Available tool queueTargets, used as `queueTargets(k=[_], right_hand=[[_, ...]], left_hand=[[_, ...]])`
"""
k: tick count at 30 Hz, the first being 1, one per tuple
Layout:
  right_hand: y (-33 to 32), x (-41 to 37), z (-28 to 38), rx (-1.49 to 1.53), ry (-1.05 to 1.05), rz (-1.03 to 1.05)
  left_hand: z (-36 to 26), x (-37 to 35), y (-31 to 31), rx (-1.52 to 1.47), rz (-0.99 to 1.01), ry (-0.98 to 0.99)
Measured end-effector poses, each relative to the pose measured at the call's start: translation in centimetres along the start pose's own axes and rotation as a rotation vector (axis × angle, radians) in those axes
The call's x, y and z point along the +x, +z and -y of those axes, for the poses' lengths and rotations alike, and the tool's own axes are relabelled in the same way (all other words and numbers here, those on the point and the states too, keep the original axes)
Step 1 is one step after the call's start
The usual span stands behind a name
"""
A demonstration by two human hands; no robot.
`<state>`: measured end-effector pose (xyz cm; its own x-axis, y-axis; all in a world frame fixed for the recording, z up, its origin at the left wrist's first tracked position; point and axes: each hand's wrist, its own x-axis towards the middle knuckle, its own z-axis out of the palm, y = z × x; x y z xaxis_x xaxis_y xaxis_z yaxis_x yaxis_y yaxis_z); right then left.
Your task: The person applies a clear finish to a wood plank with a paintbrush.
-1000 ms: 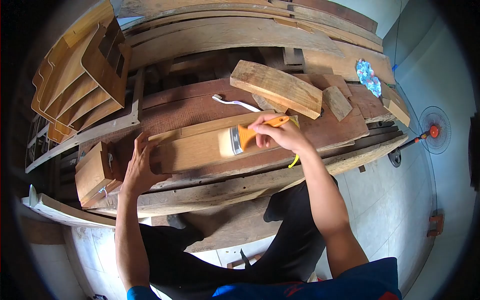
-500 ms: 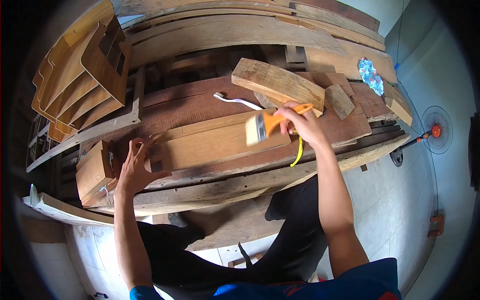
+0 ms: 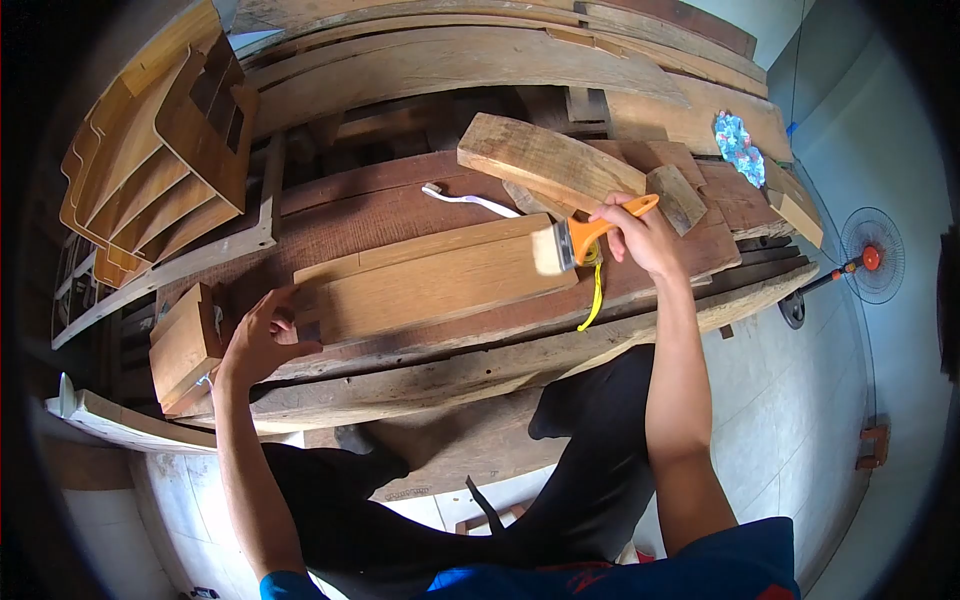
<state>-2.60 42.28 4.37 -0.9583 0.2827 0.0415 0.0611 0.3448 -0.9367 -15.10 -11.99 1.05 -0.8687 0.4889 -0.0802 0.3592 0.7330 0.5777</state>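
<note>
A light wooden board (image 3: 430,280) lies lengthwise on a stack of dark planks. My right hand (image 3: 645,237) grips the orange handle of a flat paintbrush (image 3: 575,240), whose pale bristles hover at the board's right end. My left hand (image 3: 258,340) rests on the board's left end, fingers curled over its edge. A yellow strip (image 3: 594,300) hangs below the brush hand.
A thick wood block (image 3: 545,160) and smaller offcuts (image 3: 678,198) lie behind the board. A white toothbrush (image 3: 470,200) rests on the dark plank. Curved wooden parts (image 3: 150,170) are stacked at left, a small block (image 3: 185,345) sits by my left hand, a fan (image 3: 870,260) at right.
The paintbrush has swept rightward along the board, from its middle to its right end. My left hand slid slightly down at the board's left end.
</note>
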Motion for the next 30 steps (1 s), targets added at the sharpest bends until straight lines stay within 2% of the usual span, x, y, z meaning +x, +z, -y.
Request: queueTargets(k=[2, 5, 6, 7, 9, 13, 14, 15, 17, 21, 23, 25, 27, 28, 30], right_hand=[[-0.2, -0.2, 0.5, -0.019, 0.002, 0.022], [1.6, 0.3, -0.5, 0.006, -0.072, -0.183], [2.0, -0.1, 0.0, -0.006, -0.031, -0.095], [2.6, 0.2, -1.0, 0.145, -0.025, 0.051], [5.3, -0.3, -0.2, 0.115, -0.004, 0.203], [12.0, -1.0, 1.1, 0.181, -0.238, 0.131], [12.7, -1.0, 0.8, 0.183, -0.281, 0.252], [12.9, -1.1, 0.7, 0.239, -0.177, 0.443], [14.2, -1.1, 0.7, 0.286, -0.126, 0.553], [18.4, -0.8, 0.6, 0.322, -0.271, 0.394], [18.7, -0.5, 1.3, 0.374, -0.246, 0.581], [19.9, -0.6, 2.5, 0.304, -0.187, 0.463], [22.9, -0.3, 2.2, 0.324, -0.339, 0.269], [23.5, -0.5, 2.1, 0.252, -0.262, 0.3], [24.4, -1.0, 3.0, 0.343, -0.264, 0.434]], left_hand=[[0.0, 0.1, -0.1, -0.017, 0.007, -0.002], [0.0, 0.0, -0.3, -0.03, 0.0, 0.014], [0.2, 0.0, -0.2, -0.034, -0.016, 0.043], [0.3, 0.1, -0.1, -0.036, -0.034, 0.073], [-0.3, 0.4, 0.0, -0.025, -0.084, 0.042], [0.5, 1.0, 0.7, -0.013, -0.168, -0.01], [0.3, 1.0, 0.7, -0.019, -0.168, -0.026], [0.1, 1.0, 0.6, -0.026, -0.169, -0.042], [0.1, 1.0, 0.5, -0.034, -0.182, -0.059], [0.4, 1.1, 1.0, -0.07, -0.231, -0.069], [0.6, 1.2, 1.2, -0.066, -0.256, -0.056], [1.0, 1.2, 1.5, -0.029, -0.284, -0.033], [0.5, 1.1, 1.2, -0.036, -0.264, -0.065], [0.3, 1.1, 1.0, -0.039, -0.254, -0.08], [0.6, 1.3, 1.1, -0.059, -0.26, -0.067]])
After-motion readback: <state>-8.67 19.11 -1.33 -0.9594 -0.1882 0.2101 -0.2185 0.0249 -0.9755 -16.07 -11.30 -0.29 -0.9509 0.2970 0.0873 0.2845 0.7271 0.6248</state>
